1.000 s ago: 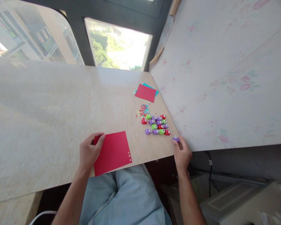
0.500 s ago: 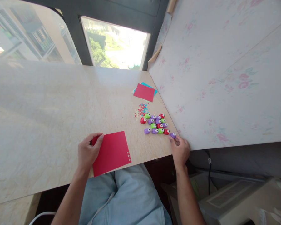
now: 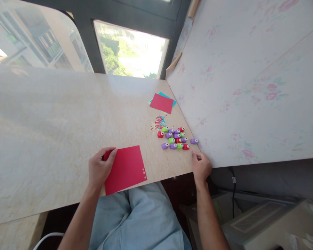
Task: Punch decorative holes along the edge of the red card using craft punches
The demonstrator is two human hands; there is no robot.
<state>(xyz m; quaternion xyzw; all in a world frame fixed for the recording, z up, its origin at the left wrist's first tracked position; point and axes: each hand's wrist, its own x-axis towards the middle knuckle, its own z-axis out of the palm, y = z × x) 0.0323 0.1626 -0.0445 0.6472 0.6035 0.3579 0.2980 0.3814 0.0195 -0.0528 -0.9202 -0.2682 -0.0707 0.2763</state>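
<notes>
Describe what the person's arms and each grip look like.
The left forearm and right forearm are bare, with no sleeve, watch or cable showing. The left grip is an ungloved five-fingered hand with a small glint, perhaps a ring, too small to tell. The right grip is ungloved too.

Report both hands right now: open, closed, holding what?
Left hand: closed, holding the red sheet near its far left corner.
Right hand: curled closed, nothing visible in it; lone purple punch lies apart.
</notes>
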